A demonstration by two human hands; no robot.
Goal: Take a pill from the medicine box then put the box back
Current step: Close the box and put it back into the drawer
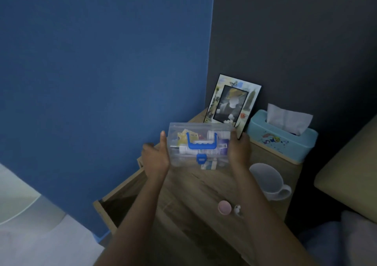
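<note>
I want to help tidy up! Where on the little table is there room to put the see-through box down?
Bare wood lies in the middle of the nightstand, between the open drawer and the mug. The back is crowded with the photo frame and tissue box.

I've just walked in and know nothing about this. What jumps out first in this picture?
A clear plastic box with a blue handle, packed with medicines, held up between the left hand and the right hand above a wooden bedside table. Behind it a picture frame leans at the dark wall, with a light blue tissue box to its right. Nearer, a white cup stands on the table, and a drawer hangs open at left.
</note>
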